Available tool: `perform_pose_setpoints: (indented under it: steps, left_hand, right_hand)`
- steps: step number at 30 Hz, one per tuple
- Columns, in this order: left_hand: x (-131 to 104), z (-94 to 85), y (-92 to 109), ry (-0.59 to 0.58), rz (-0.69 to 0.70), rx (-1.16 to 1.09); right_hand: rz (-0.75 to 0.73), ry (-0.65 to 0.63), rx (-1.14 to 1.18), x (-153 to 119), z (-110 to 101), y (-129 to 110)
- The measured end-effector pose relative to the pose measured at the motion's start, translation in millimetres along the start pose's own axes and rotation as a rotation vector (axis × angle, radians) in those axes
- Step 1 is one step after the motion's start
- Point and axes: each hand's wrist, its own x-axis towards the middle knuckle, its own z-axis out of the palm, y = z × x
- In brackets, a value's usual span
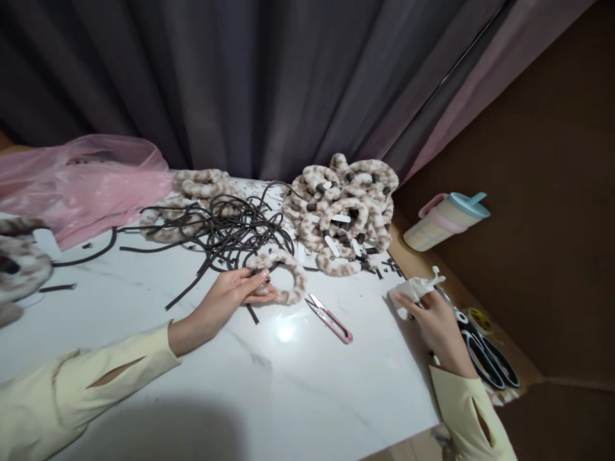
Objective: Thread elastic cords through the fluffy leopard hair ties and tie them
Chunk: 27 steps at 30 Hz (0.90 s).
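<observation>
My left hand (235, 292) pinches the left side of a fluffy white and brown ring (294, 275) in front of a tangle of dark cords (230, 224). At the right edge of the white table, my right hand (435, 323) is wrapped around a white bottle (409, 291) with a thin nozzle. Pink-handled thread snips (331, 320) lie between the two hands, just right of the ring. Behind them is a heap of similar fluffy rings (346, 211), several with white tags.
A tumbler (444, 221) stands at the right, beyond black-handled scissors (487, 358) and a yellow tape roll (479, 320). A pink plastic bag (91, 179) and more fluffy pieces (24, 266) lie at the left. A dark curtain (240, 89) hangs behind the table (288, 397).
</observation>
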Motion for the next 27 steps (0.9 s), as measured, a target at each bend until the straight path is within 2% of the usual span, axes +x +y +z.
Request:
perform_pose_setpoints:
  steps: [2, 4, 8, 10, 13, 16, 18, 22, 27]
  left_hand:
    - [0.2, -0.7, -0.5, -0.005, 0.004, 0.002]
    - [0.7, -1.6, -1.4, -0.019, 0.007, 0.002]
    - [1.5, -2.8, -2.8, -0.035, 0.016, -0.003]
    - [1.4, -2.5, -2.4, -0.03, 0.019, 0.004]
    - [0.9, -1.5, -0.7, -0.032, 0.01, 0.029]
    - [0.7, -1.4, -0.2, -0.043, 0.006, 0.049]
    - [0.7, -1.8, -0.8, -0.047, 0.011, 0.056]
    - [0.5, -2.1, -2.1, -0.046, 0.024, 0.052]
    - [1.1, -1.9, -3.8, -0.039, 0.044, 0.037]
  right_hand:
    - [0.062, -0.066, -0.002, -2.8, -1.4, -0.1]
    - [0.082, -0.054, -0.009, -5.4, -2.3, -2.0]
    - [0.008, -0.02, -0.098, -14.5, -3.7, -20.1]
    - [-0.118, -0.096, -0.234, -23.6, -3.4, -36.1]
    - [-0.443, -0.216, -0.358, -41.7, 3.1, -64.5]
    - [-0.796, -0.282, -0.393, -58.9, 19.1, -94.3]
    - [-0.953, -0.324, -0.433, -66.9, 32.4, -111.9]
    - [-1.083, -0.301, -0.516, -75.1, 55.4, -134.7]
    - [-1.125, -0.313, -0.55, -80.0, 69.9, -144.0]
